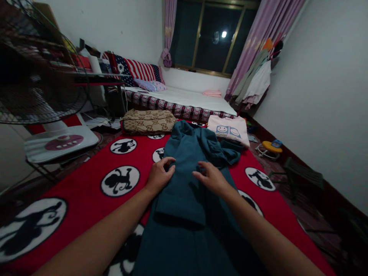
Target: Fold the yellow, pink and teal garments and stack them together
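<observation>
A dark teal garment (184,191) lies over a red blanket (89,180) with white monkey-patterned circles. One long section is laid lengthwise on top of it, with bunched folds at the far end. My left hand (159,175) rests at the section's left edge, thumb and fingers curved apart with nothing between them. Over the right part of the cloth is my right hand (211,177), its thumb and fingers apart and holding nothing. Whether its fingertips touch the cloth is unclear.
Beyond the garment lie a brown patterned folded cloth (149,122) and a pale pink shirt (228,129). A fan (37,76) stands close on the left. Behind is a bed (184,97); a yellow stool (271,147) and dark chair (304,172) are at right.
</observation>
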The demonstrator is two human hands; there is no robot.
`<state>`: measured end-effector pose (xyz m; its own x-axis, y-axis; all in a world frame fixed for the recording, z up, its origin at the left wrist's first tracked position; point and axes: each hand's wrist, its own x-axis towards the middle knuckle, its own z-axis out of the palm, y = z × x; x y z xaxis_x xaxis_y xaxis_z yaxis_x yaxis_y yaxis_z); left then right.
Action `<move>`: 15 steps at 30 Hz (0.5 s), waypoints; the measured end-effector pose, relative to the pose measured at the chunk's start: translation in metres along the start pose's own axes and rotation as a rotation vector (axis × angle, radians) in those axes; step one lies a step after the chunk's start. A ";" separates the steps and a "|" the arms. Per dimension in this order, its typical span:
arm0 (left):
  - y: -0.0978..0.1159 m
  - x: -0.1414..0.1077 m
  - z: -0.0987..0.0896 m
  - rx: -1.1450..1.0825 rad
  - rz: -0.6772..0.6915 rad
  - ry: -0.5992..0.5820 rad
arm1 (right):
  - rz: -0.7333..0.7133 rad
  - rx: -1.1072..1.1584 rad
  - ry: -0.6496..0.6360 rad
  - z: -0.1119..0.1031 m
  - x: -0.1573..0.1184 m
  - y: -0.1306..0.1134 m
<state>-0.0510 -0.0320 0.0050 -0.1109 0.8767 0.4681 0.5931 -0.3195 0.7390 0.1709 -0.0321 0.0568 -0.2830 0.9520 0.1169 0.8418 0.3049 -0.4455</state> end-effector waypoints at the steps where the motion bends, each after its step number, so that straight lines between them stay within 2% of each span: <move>1: -0.002 0.003 -0.001 0.012 -0.014 -0.022 | -0.036 -0.019 -0.025 0.007 -0.007 -0.010; 6: -0.008 0.038 0.004 0.083 -0.045 -0.136 | -0.109 -0.085 -0.134 0.023 -0.041 -0.041; 10: -0.008 0.081 0.030 0.181 -0.043 -0.207 | -0.145 -0.033 -0.249 0.024 -0.059 -0.053; 15: -0.008 0.114 0.067 0.094 -0.075 -0.090 | -0.165 0.002 -0.294 0.026 -0.068 -0.058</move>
<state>-0.0148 0.0950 0.0198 -0.0886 0.9269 0.3647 0.6584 -0.2202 0.7197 0.1297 -0.1152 0.0518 -0.5362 0.8409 -0.0737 0.7728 0.4539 -0.4436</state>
